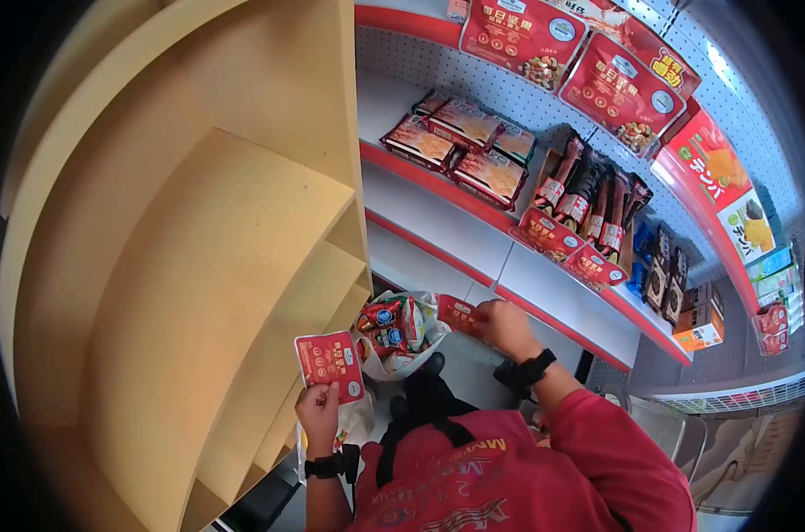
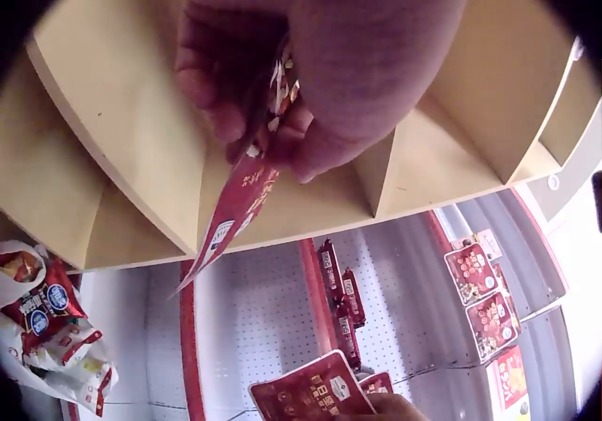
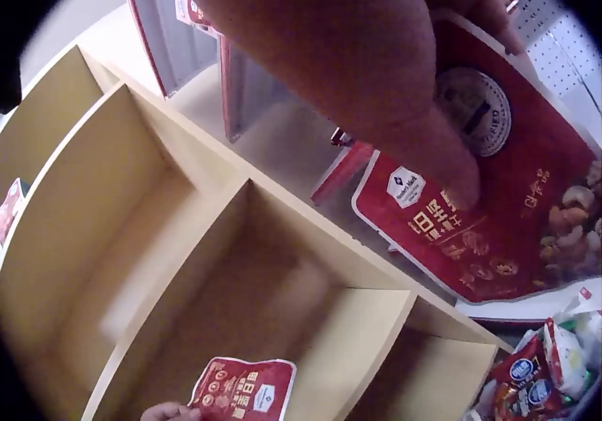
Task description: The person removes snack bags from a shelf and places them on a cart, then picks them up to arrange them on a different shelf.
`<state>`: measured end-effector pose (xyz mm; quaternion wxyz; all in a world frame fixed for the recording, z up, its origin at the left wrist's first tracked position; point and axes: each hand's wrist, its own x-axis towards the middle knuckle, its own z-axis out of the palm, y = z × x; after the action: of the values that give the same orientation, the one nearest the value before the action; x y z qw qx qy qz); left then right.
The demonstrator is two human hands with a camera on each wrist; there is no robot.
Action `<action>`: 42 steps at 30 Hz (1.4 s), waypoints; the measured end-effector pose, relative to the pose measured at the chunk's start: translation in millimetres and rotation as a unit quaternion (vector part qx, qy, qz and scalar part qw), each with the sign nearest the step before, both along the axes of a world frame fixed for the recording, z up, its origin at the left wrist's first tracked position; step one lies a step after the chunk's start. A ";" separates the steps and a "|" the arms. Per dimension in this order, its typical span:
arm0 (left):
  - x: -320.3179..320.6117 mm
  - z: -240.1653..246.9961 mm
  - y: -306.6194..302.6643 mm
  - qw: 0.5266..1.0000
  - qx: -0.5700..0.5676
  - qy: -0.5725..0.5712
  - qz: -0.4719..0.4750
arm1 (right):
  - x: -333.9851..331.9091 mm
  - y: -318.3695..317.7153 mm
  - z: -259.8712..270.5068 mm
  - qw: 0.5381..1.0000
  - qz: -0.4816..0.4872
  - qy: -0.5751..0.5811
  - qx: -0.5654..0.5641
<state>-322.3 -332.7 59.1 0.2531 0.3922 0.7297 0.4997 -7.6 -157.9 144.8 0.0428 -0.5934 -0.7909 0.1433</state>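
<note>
Left-hand packet [image 1: 324, 355] and right-hand packet [image 1: 456, 313], both flat red nut pouches, were held in the air on either side of the white bag [image 1: 389, 369]. One was to the bag's left and a little nearer the person; the other was just to its right, close by the rim in the head view. The left hand [image 1: 317, 410] pinched the lower edge of its packet, thumb on the printed front. The right hand [image 1: 509, 328] pinched the other, its thumb lying across the front. In the bag lay smaller red snack packs [image 1: 386, 317]. Left of the bag rose a pale wooden shelf unit [image 1: 243, 204]. Beyond the bag and to its right ran white display shelving [image 1: 424, 208], bearing biscuit packs [image 1: 489, 175], long stick packs [image 1: 573, 208] and matching nut pouches [image 1: 524, 43].

The step in hand looked to be carrying the pair, neither yet set down; whether they were meant for the bag or a shelf could not be told. The next move seemed to call for placing one packet first while the other stayed pinched, with its printed face outward if a shelf was intended.
</note>
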 end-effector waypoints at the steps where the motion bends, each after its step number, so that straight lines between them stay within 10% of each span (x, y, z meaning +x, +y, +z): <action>1: 2.7 3.1 4.1 1.000 -0.001 0.005 -0.002 | -1.4 1.2 0.4 1.000 0.006 0.008 0.002; 8: 14.1 22.1 34.0 0.998 -0.011 0.028 -0.058 | -1.7 5.9 31.1 0.973 -0.007 0.224 -0.057; 16: 39.2 72.7 48.3 0.975 0.110 0.027 -0.191 | -28.7 -11.1 65.3 0.773 0.047 0.532 -0.342; 20: 50.9 119.0 44.6 0.954 0.077 0.080 -0.280 | -32.6 -22.8 63.8 0.859 0.047 0.447 -0.245; 42: 62.9 143.2 10.5 0.966 0.178 0.052 -0.179 | -10.2 -76.0 85.6 0.883 0.127 0.391 -0.225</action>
<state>-259.4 -322.2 202.3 0.2259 0.5807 0.5589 0.5472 -17.8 -233.9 230.4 0.1953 -0.3769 -0.7251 0.5423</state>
